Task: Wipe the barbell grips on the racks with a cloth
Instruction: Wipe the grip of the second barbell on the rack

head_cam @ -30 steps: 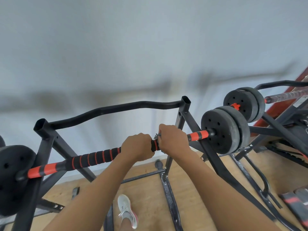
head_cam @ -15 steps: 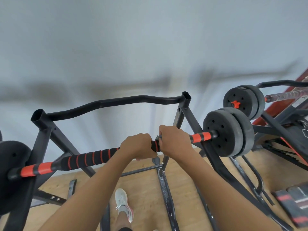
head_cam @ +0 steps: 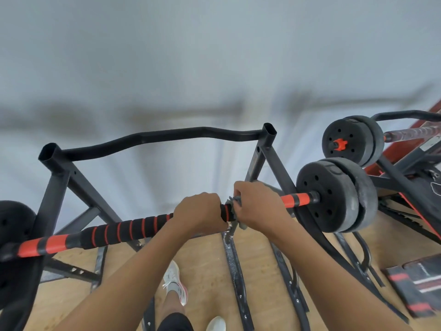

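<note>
both hands, left hand (head_cam: pixel 199 212) and right hand (head_cam: pixel 256 205), fisted around the barbell grip (head_cam: pixel 128 229).

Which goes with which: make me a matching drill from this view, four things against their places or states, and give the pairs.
Things:
1. left hand
2. right hand
3. far barbell
4. shoe

Places or states:
A. on the wooden floor
B. grips the foam grip bare
C. holds a grey cloth round the bar
D. far right, no hand on it

Pairs: 1-B, 2-C, 3-D, 4-A
</note>
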Demonstrator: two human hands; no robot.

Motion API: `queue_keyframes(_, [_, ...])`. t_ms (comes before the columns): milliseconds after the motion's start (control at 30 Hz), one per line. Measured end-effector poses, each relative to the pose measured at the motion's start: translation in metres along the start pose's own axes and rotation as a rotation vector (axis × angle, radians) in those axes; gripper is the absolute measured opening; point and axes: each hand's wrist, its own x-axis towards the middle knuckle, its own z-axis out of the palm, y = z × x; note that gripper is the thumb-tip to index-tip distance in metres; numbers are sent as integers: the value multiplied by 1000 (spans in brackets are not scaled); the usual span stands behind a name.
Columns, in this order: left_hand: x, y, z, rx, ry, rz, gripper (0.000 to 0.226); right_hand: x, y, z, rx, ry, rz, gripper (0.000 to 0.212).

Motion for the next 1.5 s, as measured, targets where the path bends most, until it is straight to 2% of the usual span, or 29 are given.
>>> queue_keyframes(100, [-13,1,29,245,389,21,18,7,-2,5,-22,3,5,5])
queue_keyframes(200, [-27,3,51,361,618,131,30,14,-4,13,-59,4,-4,9])
queue_keyframes(267, [-29,8,47,310,529,127,25,13,-3,16,-49,10,1,11])
queue_keyframes(400, [-26,5,15,85,88,44,24,-4,-1,14,-41,9,-3,10])
queue_keyframes(467, [-22,7,11,41,-11,23,25,-16,3,12,-15,0,-4,10])
queue_keyframes(533, [-23,8,14,45,24,21,26,-28,9,10,56,-3,4,14])
queue_keyframes(600, [-27,8,20,98,138,43,27,-36,12,8,88,-18,0,14])
queue_keyframes(733, [-38,9,40,199,380,69,24,-31,5,8,27,-39,-22,10])
queue_keyframes(900, [-51,11,63,287,552,156,30,-22,-2,5,-31,-63,-17,6])
queue_keyframes(967, [-54,18,59,247,512,122,24,-26,-1,5,-40,-55,-24,6])
queue_keyframes(1133, [-45,17,28,7,24,24,22,-43,5,10,-54,-84,-51,8])
queue_keyframes(1200, [-43,18,23,-39,-30,11,25,-43,6,10,-68,-81,-57,8])
queue_keyframes(1233, [-45,19,25,-20,3,3,25,-42,5,9,-80,-76,-55,7])
queue_keyframes(1400, [-61,19,62,220,387,50,17,-35,-1,8,-114,-97,-34,7])
queue_keyframes(1467, [-67,21,73,256,477,100,20,-37,-1,11,-117,-94,-27,9])
queue_keyframes(1500, [-69,25,72,258,451,86,19,-40,0,13,-109,-86,-24,9])
